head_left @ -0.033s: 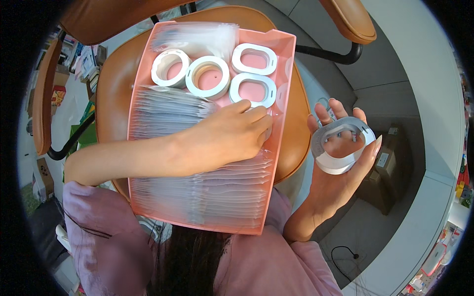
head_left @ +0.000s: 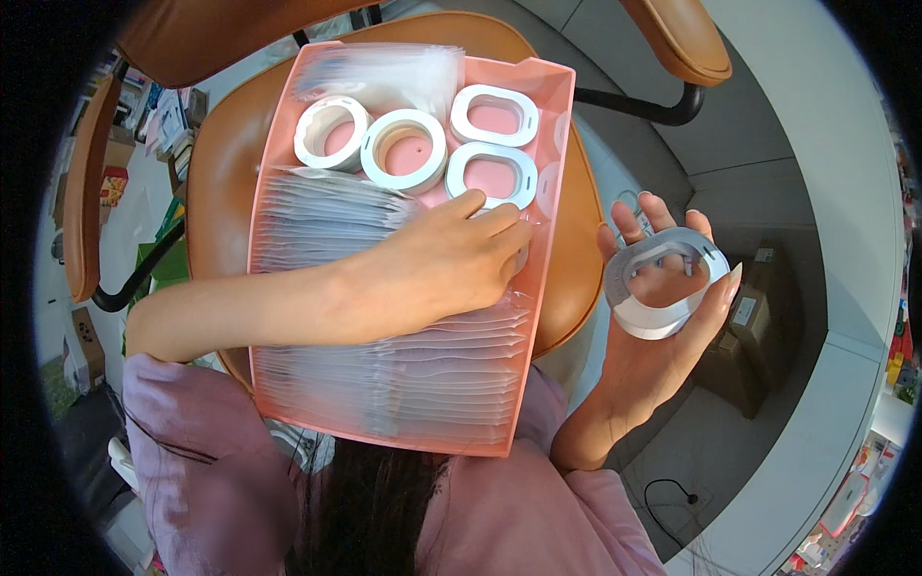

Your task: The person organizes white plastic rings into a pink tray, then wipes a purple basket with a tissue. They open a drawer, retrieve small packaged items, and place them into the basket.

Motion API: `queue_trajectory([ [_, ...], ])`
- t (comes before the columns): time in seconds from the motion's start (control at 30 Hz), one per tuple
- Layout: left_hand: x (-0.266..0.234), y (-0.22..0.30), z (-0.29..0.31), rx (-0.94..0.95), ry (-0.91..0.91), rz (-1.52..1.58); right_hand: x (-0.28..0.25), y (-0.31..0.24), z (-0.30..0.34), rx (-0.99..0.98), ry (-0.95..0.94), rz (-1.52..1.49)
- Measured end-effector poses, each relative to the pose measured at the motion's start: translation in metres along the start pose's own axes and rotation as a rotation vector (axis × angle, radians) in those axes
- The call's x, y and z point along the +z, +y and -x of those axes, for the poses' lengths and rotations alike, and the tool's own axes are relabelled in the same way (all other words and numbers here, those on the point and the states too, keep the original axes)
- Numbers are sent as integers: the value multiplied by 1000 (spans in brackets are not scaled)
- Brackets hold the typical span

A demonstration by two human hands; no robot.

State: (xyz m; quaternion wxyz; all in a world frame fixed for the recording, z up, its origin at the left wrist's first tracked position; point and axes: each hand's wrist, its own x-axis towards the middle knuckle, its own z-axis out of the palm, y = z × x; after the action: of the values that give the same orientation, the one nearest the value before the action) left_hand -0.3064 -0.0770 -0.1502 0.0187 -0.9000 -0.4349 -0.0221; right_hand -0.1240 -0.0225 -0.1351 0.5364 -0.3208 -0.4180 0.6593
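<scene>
A pink rectangular box (head_left: 554,130) rests on the chair, holding white rings and rows of clear plastic sleeves (head_left: 394,389). My left hand (head_left: 461,254) reaches into it from the left with curled fingers. Its fingertips are hidden; a whitish edge shows at their right side, and I cannot tell what they grip. Just beyond the knuckles lies an oval white ring (head_left: 529,180), with another oval ring (head_left: 526,113) behind it. Outside the box at the right, my right hand (head_left: 639,370) is palm up, thumb and fingers around a grey-white oval ring (head_left: 650,319).
Two round white rings, one at left (head_left: 307,134) and one in the middle (head_left: 429,175), sit near a bundle of plastic bags (head_left: 403,77) at the box's far end. The brown chair seat (head_left: 226,192) has armrests (head_left: 682,43). Cardboard boxes (head_left: 759,322) stand at the right.
</scene>
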Motion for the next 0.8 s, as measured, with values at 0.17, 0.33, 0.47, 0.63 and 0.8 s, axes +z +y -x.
queue_trajectory([
  [0.17, 0, -1, 2, -11, -90, 124, 1, 1, 2, 5, -6, 13],
  [0.33, -4, -1, 4, -51, -66, 178, 2, 1, 2, 27, -39, -43],
  [0.47, -1, -1, 6, -67, -49, 227, 4, 2, 3, 40, -34, -54],
  [0.63, -3, 0, 7, -73, -67, 233, 4, 5, 2, 53, -47, -49],
  [0.8, -48, -16, 6, -309, 115, 496, 8, 12, -3, -7, -98, -145],
])
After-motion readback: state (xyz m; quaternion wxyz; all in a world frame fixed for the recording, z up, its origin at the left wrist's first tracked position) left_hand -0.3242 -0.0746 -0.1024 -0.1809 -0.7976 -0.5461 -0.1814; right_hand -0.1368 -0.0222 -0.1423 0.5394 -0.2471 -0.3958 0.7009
